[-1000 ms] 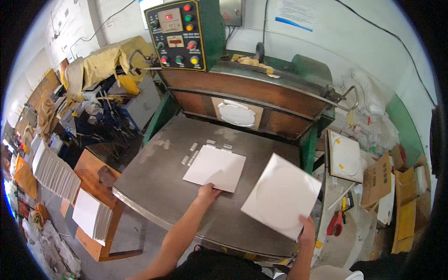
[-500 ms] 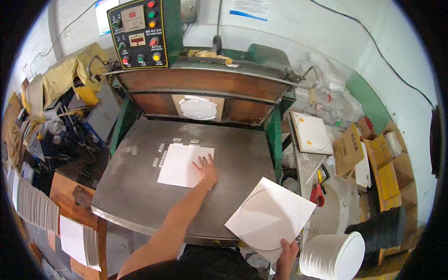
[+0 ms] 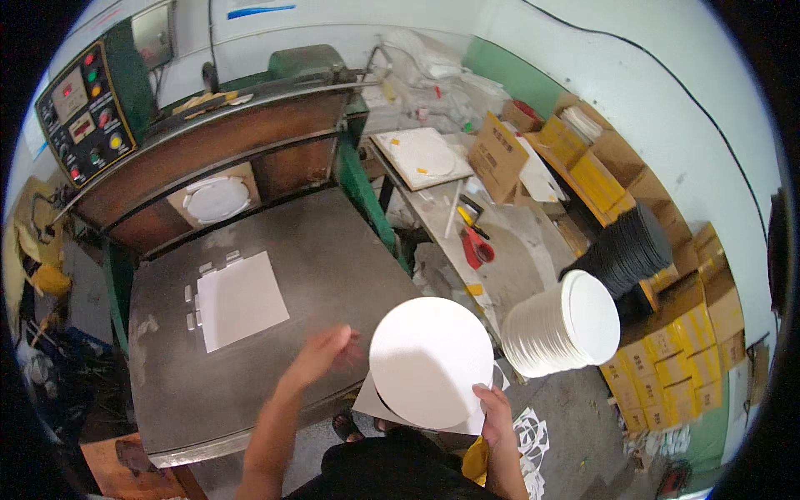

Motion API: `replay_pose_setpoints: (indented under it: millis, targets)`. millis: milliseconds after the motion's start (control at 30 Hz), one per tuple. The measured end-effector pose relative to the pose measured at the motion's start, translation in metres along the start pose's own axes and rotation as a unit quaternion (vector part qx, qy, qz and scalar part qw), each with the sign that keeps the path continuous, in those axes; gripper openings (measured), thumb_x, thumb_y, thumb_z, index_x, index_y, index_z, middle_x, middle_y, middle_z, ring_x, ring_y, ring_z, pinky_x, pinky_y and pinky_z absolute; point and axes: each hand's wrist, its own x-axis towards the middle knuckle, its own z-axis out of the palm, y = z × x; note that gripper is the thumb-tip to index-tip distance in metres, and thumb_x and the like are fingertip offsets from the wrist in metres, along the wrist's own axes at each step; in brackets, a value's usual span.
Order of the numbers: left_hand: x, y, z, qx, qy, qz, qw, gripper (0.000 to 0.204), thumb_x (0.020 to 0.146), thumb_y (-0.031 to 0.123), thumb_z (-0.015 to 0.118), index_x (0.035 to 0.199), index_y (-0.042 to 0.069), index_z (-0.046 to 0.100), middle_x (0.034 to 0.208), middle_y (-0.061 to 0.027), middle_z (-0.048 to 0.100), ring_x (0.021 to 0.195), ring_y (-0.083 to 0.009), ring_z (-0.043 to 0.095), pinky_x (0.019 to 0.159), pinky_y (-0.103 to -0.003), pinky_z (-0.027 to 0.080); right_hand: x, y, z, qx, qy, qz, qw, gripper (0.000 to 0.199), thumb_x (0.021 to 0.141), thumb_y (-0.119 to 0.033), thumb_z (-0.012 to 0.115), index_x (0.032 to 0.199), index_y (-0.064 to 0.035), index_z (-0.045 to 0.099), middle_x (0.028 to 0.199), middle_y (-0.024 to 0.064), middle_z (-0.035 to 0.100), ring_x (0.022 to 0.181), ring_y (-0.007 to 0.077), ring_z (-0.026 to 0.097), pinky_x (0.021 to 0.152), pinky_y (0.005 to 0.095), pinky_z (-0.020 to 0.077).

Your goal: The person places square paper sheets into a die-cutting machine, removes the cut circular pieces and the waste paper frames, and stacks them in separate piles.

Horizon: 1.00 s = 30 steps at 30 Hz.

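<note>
A: Right hand (image 3: 498, 412) pinching white disc (image 3: 430, 360) and sheet offcut (image 3: 371, 402) beneath it by the near edge, fingers clamped on both. Holding them off the near right corner of the press table (image 3: 333, 242), probably to keep the bed free.

B: Left hand (image 3: 323, 354)?

A: Hovering over the table's near edge, just left of the disc. Blurred, fingers looking loosely spread, gripping nothing. Not touching the disc as far as visible.

B: Next blank?

A: Lying flat on the table, far left: square white sheet (image 3: 240, 298), butted against small stops (image 3: 193, 302) along its left and far edges. Likely for registration under the die.

B: Die?

A: Sitting in the press opening beyond, round cutter plate (image 3: 215, 199) facing the table. Control panel (image 3: 87, 112) standing far left.

B: Output?

A: Stack of discs (image 3: 562, 323) leaning on its side to the right, well apart from the table, near black stack (image 3: 629, 250). Placed within reach of the right hand, judging by position.
</note>
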Motion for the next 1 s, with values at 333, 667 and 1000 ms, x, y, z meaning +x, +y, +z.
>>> replay_pose_setpoints:
  millis: [333,667,1000]
  targets:
    - [-0.002,0.004,0.125,-0.011,-0.008,0.053,0.999,0.039,0.090,0.022,0.060,0.123,0.003,0.053,0.098,-0.0077,0.062,0.083,-0.0160,0.062,0.070,-0.031,0.052,0.006,0.026,-0.121,0.072,-0.041,0.024,0.996,0.030,0.096,-0.017,0.054,0.114,0.0062,0.059,0.082,0.0116,0.067,0.072,0.0205,0.063,0.072,0.0324,0.0511]
    - [0.138,0.071,0.340,-0.191,-0.202,0.073,0.958,0.042,0.094,0.014,0.057,0.133,0.001,0.045,0.128,-0.0122,0.056,0.117,-0.0245,0.055,0.094,-0.043,0.049,-0.108,0.005,-0.413,-0.425,0.488,-0.132,0.751,0.021,0.091,-0.020,0.054,0.099,-0.0019,0.063,0.061,0.0147,0.063,0.057,0.0262,0.065,0.056,0.0394,0.0499]
    - [0.197,0.054,0.438,-0.020,-0.226,-0.044,0.973,0.043,0.093,0.021,0.059,0.126,-0.004,0.049,0.117,-0.0171,0.062,0.099,-0.0280,0.066,0.086,-0.043,0.055,-0.131,0.174,-0.534,-0.454,0.566,0.258,0.638,0.036,0.089,-0.021,0.051,0.119,-0.0018,0.055,0.122,0.0228,0.057,0.116,0.0358,0.053,0.089,0.0486,0.0485]
